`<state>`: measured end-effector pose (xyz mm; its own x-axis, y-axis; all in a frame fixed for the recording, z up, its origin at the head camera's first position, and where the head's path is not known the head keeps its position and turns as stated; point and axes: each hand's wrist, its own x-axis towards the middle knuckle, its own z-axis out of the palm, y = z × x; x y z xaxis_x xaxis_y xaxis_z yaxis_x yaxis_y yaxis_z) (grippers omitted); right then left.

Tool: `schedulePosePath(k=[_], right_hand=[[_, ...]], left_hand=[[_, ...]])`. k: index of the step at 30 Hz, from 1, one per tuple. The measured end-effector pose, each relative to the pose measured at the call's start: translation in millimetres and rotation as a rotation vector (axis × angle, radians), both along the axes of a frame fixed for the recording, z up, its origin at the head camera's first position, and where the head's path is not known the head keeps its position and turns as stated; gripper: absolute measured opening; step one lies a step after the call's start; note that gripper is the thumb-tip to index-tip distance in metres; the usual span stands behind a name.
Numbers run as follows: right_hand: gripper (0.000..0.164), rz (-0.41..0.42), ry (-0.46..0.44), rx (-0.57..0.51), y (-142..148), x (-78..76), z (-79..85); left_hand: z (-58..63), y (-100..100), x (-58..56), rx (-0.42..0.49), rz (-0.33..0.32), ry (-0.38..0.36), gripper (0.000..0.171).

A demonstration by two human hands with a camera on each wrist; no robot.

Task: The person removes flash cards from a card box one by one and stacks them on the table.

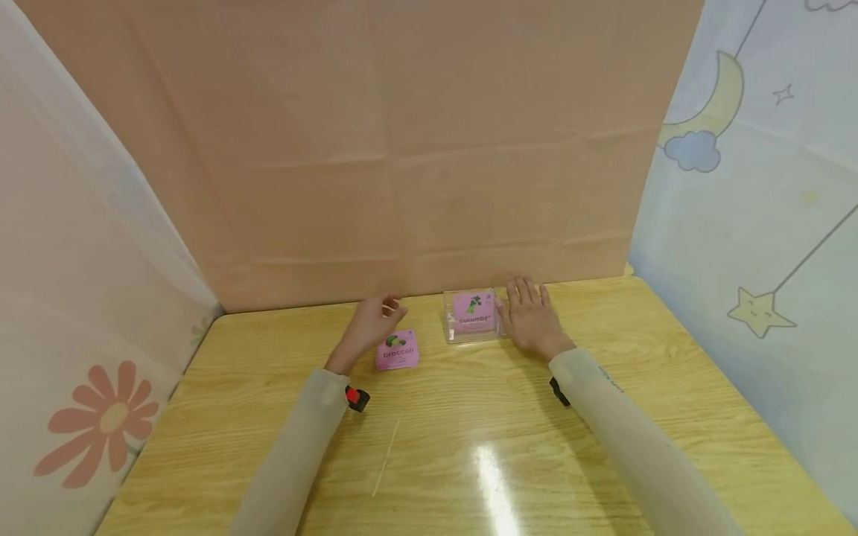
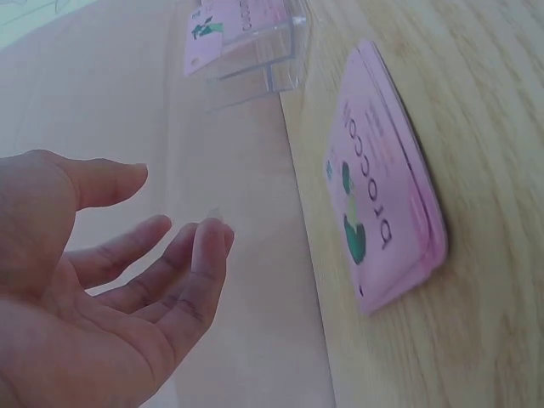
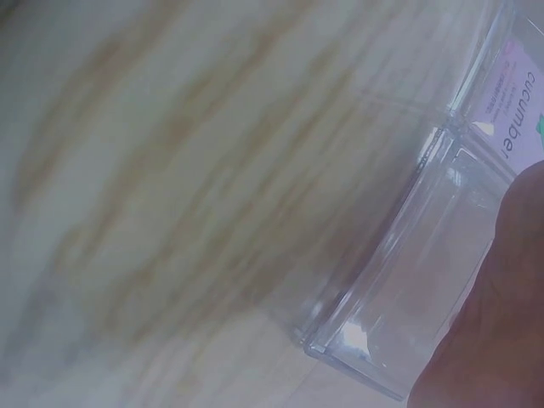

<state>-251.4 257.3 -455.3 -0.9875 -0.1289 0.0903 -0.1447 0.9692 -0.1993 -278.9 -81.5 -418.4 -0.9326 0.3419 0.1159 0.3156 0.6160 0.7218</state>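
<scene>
A clear plastic box [image 1: 450, 327] stands at the back of the table with a pink cucumber card [image 1: 474, 313] in it. My right hand [image 1: 532, 320] lies beside the box, fingers straight and thumb at its right side. Part of that hand shows against the clear wall in the right wrist view. To the left, a small stack of pink cards with a broccoli card [image 1: 398, 351] on top lies flat on the wood. My left hand [image 2: 127, 280] hovers just left of the stack, fingers loosely bent, with nothing between them.
The wooden table [image 1: 462, 417] ends at a plain peach cloth [image 1: 402, 149] right behind the box. Patterned cloths hang at both sides, one with a flower [image 1: 112, 418], the other with a star [image 1: 760, 311]. A thin pale strip [image 1: 386, 455] lies near the front.
</scene>
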Motion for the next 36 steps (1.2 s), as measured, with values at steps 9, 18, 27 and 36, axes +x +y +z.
schedulePosePath(k=[9,18,27,36], right_hand=[[0.071,-0.005,0.004,0.001,-0.9,-2.0,1.3],[0.071,-0.017,-0.002,-0.012,-3.7,-5.3,4.9],[0.071,-0.020,-0.010,-0.007,-3.8,-7.6,4.1],[0.073,-0.013,-0.015,-0.023,-1.2,-11.4,-0.1]], left_hand=[[5.6,12.0,-1.0,-0.024,-0.055,0.009,0.041],[14.7,23.7,-8.9,-0.080,-0.093,0.037,0.038],[22.4,33.7,-10.7,-0.103,-0.132,0.051,0.039],[26.5,44.2,-12.0,-0.136,-0.169,0.078,0.042]])
